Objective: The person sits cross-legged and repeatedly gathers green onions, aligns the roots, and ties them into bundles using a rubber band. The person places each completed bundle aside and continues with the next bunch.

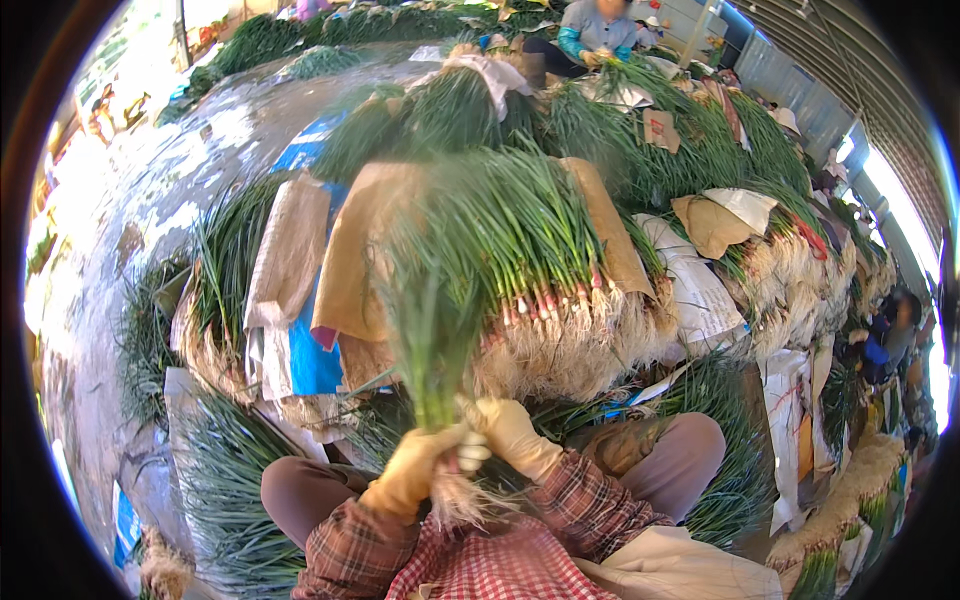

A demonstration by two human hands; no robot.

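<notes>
A bunch of green onions (435,337) stands upright before my lap, its leaves pointing away and partly blurred. My left hand (420,465), in a cream rubber glove, is closed around its lower stems. Pale, stringy roots (469,499) hang below that grip. My right hand (517,437), also gloved, is against the right side of the stems; its fingertips are hidden or blurred, so I cannot tell what they pinch. Just beyond, a row of green onions (525,247) lies on brown paper sheeting (367,247), with its roots (555,352) towards me.
Loose green onion leaves (232,487) lie left of my crossed legs, more leaves (724,450) to the right. Covered onion piles (675,142) extend behind and rightward. A wet floor (172,195) spans the left. Another person (600,37) sits at the back, one more (892,337) far right.
</notes>
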